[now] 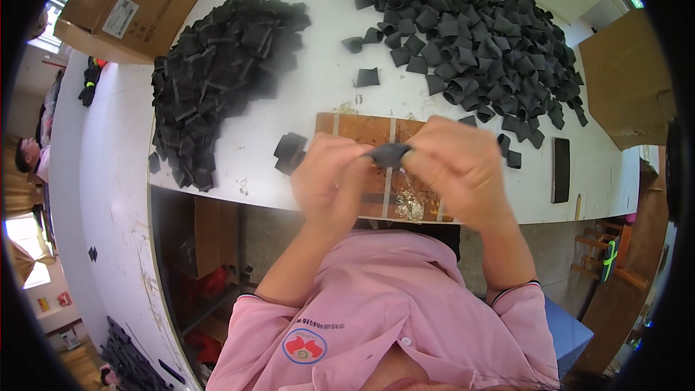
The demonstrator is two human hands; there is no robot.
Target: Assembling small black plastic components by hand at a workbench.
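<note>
Small black fabric piece (388, 153) pinched between both hands above the brown wooden board (365, 130), just off the table surface. Left hand (329, 177) closed on its left end, right hand (456, 166) closed on its right end, fingers of both clamped together on the piece, apparently folding or pressing it flat. Just left of the board, a short stack of flat black pieces (289, 152), likely the latest ones handled. Further left, a large heap of flattened, stacked black pieces (217, 72); to the upper right, a still larger heap of loose, curled black loops (478, 36), with a few strays (368, 77) lying between heap and board. Judging by the two heaps, roughly a third worked through, the bigger share still waiting on the right. Beyond these, a white table (318, 87), a dark flat bar (560, 169) near the right edge, cardboard boxes at the upper left (127, 7) and right (626, 80), pink shirt (391, 304) below.
</note>
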